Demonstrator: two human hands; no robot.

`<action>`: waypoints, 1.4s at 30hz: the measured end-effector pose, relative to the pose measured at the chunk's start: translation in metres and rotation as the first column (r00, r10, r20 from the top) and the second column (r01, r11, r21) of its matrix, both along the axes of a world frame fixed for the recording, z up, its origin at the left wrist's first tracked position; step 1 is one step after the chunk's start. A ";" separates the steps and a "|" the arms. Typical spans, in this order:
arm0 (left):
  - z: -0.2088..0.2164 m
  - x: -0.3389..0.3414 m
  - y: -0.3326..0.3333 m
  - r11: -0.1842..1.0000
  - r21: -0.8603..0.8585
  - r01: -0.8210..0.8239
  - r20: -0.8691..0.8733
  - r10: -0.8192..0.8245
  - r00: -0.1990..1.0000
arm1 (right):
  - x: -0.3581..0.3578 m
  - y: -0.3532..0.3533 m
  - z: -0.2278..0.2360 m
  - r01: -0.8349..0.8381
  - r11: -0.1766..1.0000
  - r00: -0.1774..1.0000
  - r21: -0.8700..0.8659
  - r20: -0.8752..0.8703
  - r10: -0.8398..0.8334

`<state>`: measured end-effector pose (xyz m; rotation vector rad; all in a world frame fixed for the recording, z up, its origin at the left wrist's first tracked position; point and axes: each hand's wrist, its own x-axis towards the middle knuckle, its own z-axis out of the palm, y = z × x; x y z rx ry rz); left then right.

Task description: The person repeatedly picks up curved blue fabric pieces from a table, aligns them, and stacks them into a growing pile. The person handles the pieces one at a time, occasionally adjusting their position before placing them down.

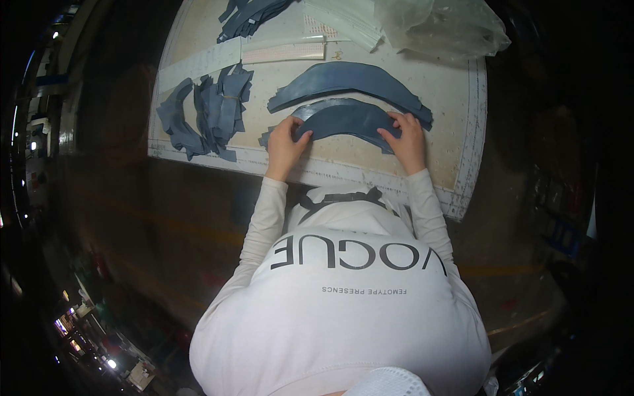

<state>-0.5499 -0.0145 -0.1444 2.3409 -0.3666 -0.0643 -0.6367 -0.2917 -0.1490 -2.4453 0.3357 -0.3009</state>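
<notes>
A curved blue-grey piece (pixel 343 119), like cut leather or coated fabric, lies in an arch on the near part of the work table, on top of similar pieces. At its left end, my left hand (pixel 285 152) pinches it with the thumb at the lower edge. My right hand (pixel 409 142) grips the right end in the same way, fingers bent over the upper edge. Just beyond lies a second stack of curved blue-grey pieces (pixel 350 79), its right end close to my right fingers. How many layers I hold cannot be made out.
Bundled blue-grey pieces (pixel 221 109) lie at the table's left, and another bundle (pixel 251 20) at the far edge. Paper strips (pixel 284 51) cross behind them. A crumpled clear plastic bag (pixel 442 26) sits far right. The pale table (pixel 456 119) ends near my waist.
</notes>
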 end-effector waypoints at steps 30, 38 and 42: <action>-0.003 0.003 0.033 0.998 0.006 -0.062 0.112 0.061 0.992 | 0.008 -0.009 -0.002 -0.056 0.998 0.998 -0.004 -0.027 0.055; 0.002 0.009 0.032 0.994 -0.102 -0.025 0.199 0.045 0.979 | 0.005 -0.005 0.002 -0.011 0.998 0.995 -0.060 0.094 0.017; 0.011 0.013 0.043 0.963 -0.243 -0.115 -0.189 0.070 0.979 | -0.004 -0.004 0.006 0.012 0.989 0.998 0.149 0.063 -0.022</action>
